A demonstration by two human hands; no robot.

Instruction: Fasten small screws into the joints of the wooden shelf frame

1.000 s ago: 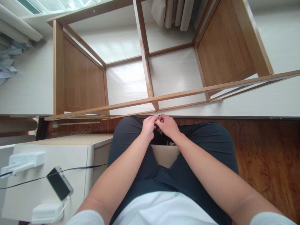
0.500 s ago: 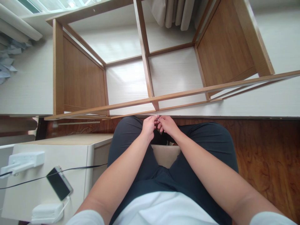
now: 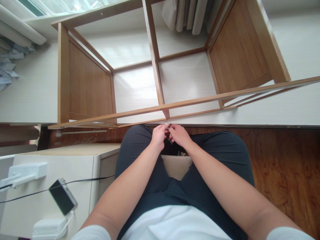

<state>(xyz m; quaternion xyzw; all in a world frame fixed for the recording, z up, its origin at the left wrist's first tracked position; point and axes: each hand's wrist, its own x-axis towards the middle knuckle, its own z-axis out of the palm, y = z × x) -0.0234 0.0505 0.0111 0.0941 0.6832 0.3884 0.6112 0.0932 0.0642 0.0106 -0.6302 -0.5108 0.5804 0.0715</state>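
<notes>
While pinched shut, left hand (image 3: 159, 135) | right hand (image 3: 179, 135) | grip both on tiny item (image 3: 168, 127)

Tiny pale item (image 3: 168, 126) betw. fingertips, too small to ID

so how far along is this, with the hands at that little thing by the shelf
Done: nothing finished shows. In hand: left hand and right hand pinch a tiny item, too small to identify, just below the wooden shelf frame. Left: cannot tell.
</notes>
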